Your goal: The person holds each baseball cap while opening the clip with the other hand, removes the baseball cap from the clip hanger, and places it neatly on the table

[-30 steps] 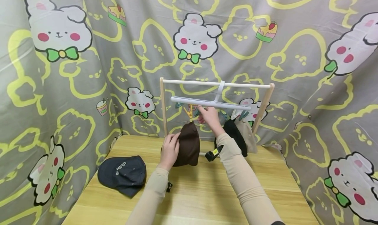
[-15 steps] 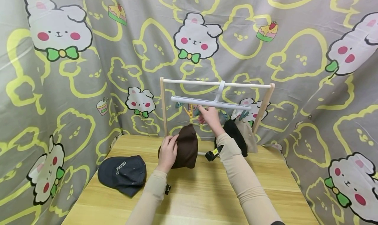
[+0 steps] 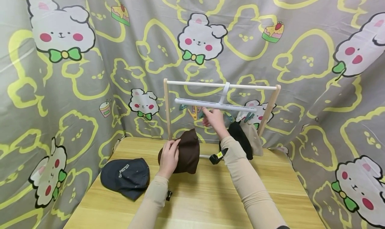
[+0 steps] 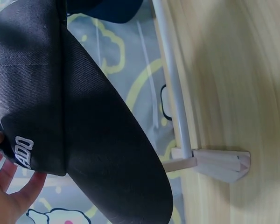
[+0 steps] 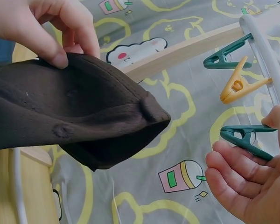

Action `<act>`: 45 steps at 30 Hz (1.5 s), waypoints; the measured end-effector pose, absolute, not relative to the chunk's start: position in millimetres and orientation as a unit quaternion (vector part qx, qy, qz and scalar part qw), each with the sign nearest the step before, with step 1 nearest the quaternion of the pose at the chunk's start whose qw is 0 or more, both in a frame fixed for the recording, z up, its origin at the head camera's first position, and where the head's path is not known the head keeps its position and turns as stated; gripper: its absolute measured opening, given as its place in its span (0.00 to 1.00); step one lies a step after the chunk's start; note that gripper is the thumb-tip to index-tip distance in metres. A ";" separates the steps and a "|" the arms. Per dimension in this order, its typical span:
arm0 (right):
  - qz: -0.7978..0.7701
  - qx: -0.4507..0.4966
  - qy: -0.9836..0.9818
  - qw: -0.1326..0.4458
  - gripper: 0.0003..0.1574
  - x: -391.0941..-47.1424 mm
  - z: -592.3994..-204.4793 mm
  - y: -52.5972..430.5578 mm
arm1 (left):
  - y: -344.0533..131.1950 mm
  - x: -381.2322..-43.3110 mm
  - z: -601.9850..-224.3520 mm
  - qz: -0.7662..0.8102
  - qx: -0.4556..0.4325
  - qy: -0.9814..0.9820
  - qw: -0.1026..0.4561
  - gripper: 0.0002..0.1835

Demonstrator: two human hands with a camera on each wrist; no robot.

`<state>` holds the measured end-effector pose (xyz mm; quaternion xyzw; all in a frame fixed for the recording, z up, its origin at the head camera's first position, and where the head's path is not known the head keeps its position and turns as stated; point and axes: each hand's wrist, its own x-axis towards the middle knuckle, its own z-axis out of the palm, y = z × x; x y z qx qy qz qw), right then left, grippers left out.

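My left hand (image 3: 169, 157) pinches a dark brown baseball cap (image 3: 189, 152) by its edge, above the table. White letters show on the cap in the left wrist view. In the right wrist view the cap's crown (image 5: 102, 112) is folded, its tip pointing toward my right hand (image 5: 254, 182) but apart from it. That right hand pinches the handles of a green clothespin (image 5: 256, 129), thumb above and fingers below. The clothespin sits under the bar of a white hanger (image 3: 195, 102). A yellow clothespin (image 5: 238, 85) and another green clothespin (image 5: 219, 60) hang farther along the bar.
A wooden rack (image 3: 166, 108) with a white top rail (image 3: 192, 84) carries the hanger. A black cap (image 3: 240, 139) and a beige cap (image 3: 252, 139) hang at its right end. On the table (image 3: 204, 202), a navy cap (image 3: 126, 177) lies at left.
My left hand has drawn the brown cap a little left and down, away from the clothespins. The right hand stays at the green clothespin.
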<state>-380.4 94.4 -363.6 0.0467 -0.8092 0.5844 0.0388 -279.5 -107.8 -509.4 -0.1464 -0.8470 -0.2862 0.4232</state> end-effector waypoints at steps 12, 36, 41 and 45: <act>0.581 0.042 -0.812 0.037 0.33 -381.0 -364.9 95.2 | -113.7 -274.4 -511.6 -0.268 -0.149 -0.839 0.449 0.16; 0.587 0.049 -0.807 0.042 0.37 -382.1 -365.7 94.6 | -130.0 -263.9 -529.1 -0.259 -0.104 -0.849 0.448 0.16; 0.584 0.050 -0.809 0.046 0.37 -382.8 -366.8 95.2 | -132.4 -263.1 -531.1 -0.254 -0.105 -0.847 0.455 0.15; 0.583 0.049 -0.810 0.046 0.37 -382.2 -367.2 95.4 | -133.7 -261.2 -532.5 -0.249 -0.101 -0.852 0.448 0.15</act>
